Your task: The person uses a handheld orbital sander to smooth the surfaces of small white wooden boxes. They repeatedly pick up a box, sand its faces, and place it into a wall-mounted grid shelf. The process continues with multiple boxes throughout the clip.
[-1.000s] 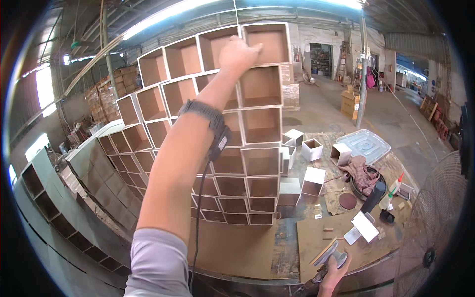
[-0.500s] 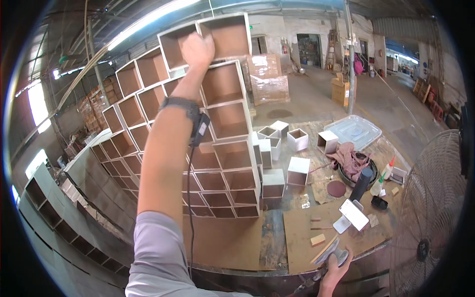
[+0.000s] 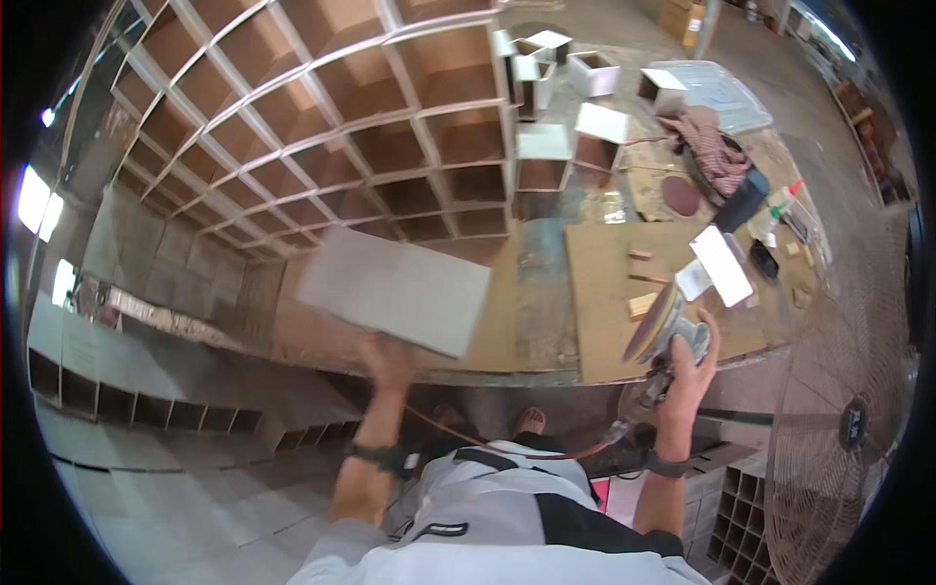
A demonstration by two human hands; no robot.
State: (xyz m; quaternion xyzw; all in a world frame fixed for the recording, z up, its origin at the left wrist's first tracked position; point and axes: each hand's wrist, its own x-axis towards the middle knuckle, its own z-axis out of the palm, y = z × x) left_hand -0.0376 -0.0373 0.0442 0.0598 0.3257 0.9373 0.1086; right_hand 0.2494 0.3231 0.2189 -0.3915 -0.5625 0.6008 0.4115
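At the bench, left hand tight on box, right hand around sander, lettering on fan

With our left hand, blurred, we hold a pale box slantwise over the near left part of the worktop. Our right hand grips a sander above the near edge, its disc facing left. We have stacked compartments toward the left edge, small white-sided boxes right beside them, and a clear plastic lid at the far right corner.
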